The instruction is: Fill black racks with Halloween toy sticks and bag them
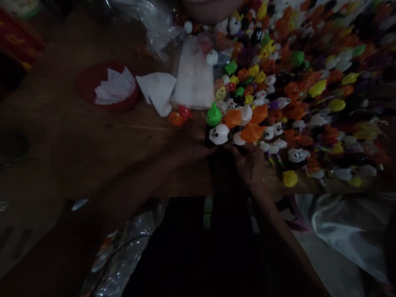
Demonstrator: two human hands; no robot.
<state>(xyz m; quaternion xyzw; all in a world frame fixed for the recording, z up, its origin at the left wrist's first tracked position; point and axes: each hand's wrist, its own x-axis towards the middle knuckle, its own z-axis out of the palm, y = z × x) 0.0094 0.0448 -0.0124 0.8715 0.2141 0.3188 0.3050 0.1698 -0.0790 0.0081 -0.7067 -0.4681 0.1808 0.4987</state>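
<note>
In the dim light at the table's front edge, my left hand [199, 138] closes on a bunch of figure-topped sticks from the left side. My right hand [249, 163] is curled round the same bunch from below and to the right. A white skull-like head [219, 134], a green figure [213, 114] and an orange figure [252, 132] show at the top of the bunch. The shafts and most of my fingertips are hidden or too dark to make out. A red figure [185, 112] and an orange one lie just beyond my left hand.
A large pile of similar coloured figures [297, 99] covers the table's right side. Clear plastic bags [194, 74] lie at the back middle. A white paper piece [159, 88] sits beside a red bowl [82, 88] of paper slips. Someone's bare skin shows at the top edge.
</note>
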